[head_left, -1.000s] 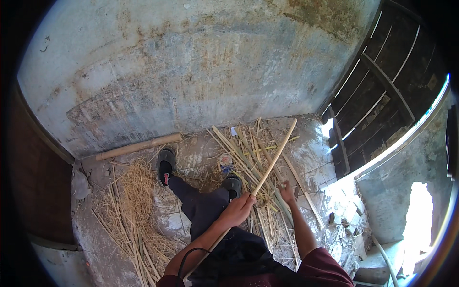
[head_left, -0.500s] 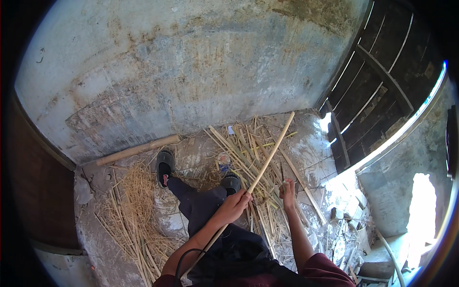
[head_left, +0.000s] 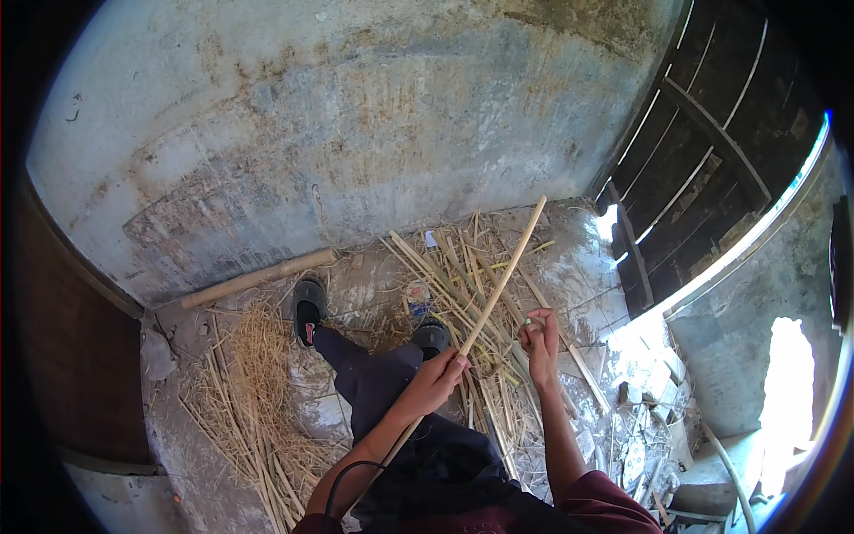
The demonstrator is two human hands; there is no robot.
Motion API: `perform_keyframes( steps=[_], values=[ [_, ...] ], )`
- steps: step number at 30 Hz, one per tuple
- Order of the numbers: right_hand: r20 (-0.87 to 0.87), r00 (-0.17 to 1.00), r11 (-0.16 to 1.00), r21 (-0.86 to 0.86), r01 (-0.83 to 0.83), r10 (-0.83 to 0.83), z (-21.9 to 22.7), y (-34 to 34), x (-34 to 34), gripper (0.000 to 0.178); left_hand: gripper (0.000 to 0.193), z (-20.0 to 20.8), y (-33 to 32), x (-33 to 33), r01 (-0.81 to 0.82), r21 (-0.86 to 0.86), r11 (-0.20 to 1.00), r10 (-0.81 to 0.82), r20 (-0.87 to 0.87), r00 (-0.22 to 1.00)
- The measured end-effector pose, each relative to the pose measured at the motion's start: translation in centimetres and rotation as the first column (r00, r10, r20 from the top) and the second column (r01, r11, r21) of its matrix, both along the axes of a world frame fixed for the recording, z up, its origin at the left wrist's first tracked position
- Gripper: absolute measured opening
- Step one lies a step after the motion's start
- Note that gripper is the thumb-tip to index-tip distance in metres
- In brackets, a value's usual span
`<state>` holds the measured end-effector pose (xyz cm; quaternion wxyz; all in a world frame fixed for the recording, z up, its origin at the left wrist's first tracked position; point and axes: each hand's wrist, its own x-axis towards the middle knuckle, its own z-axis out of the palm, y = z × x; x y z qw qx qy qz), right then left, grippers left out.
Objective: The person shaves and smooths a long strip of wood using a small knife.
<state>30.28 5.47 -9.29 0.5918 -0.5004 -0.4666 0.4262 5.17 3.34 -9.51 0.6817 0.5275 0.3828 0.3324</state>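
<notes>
A long pale bamboo strip (head_left: pixel 503 283) slants up and to the right, its far end standing over the littered floor. My left hand (head_left: pixel 442 376) is closed around it, and its lower part runs back beneath my left forearm. To the right of the strip and apart from it is my right hand (head_left: pixel 541 345), its fingers curled in. A tiny green spot shows at those fingertips; what they hold, if anything, is too small to make out. Below and between the hands lies a heap of split bamboo strips (head_left: pixel 445 276).
Fine shavings (head_left: pixel 258 356) and more strips are piled left of my shoes (head_left: pixel 310 311). A bamboo pole (head_left: pixel 258 278) lies along the stained wall (head_left: pixel 356 133). Dark wooden planks (head_left: pixel 703 151) stand at the right, with broken rubble (head_left: pixel 654 392) below them.
My right hand has risen slightly and turned, with its fingers now curled differently. The bamboo strip's far end has shifted a little upward; my left hand keeps its grip in nearly the same place.
</notes>
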Motion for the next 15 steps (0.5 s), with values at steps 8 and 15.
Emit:
perform_keyframes(
  steps=[8,15],
  values=[
    [0.449,0.893,0.988,0.119,-0.101,0.038,2.1,-0.2,-3.4,0.019,0.031,1.3,-0.3,-0.7,0.025,-0.183,0.983,-0.008,0.094,0.996],
    [0.549,0.829,0.990,0.025,-0.138,0.102,4.4,-1.1,-4.1,0.020,0.031,2.0,0.0,-1.1,0.085,-0.265,0.960,-0.041,0.169,0.985]
  ],
)
